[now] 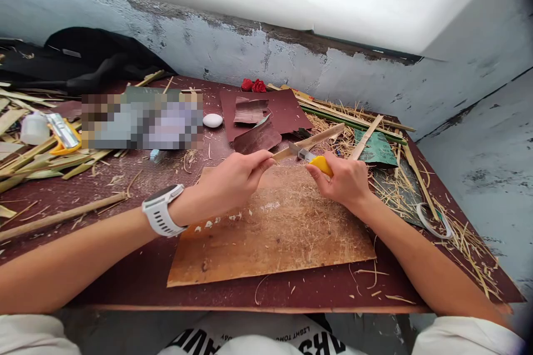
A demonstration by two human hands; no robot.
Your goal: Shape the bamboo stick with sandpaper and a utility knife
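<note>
My left hand [244, 177], with a white watch on its wrist, is closed on the near end of a flat wooden strip [322, 136], likely bamboo. The strip points up and to the right over a worn wooden board [266, 238]. In my right hand [343, 177] is a yellow utility knife [321, 165]. Its grey blade points left and lies against or just beside the strip; I cannot tell whether it touches. Both hands are above the board's far part, where small shavings lie scattered.
Thin shavings and strips [395, 194] lie along the right side, with a white ring [435, 222] among them. To the left are a yellow-handled cutter [64, 134], a stick [62, 216] and cut strips. A white egg-shaped object [212, 120] and sandpaper pieces [258, 134] sit behind the board.
</note>
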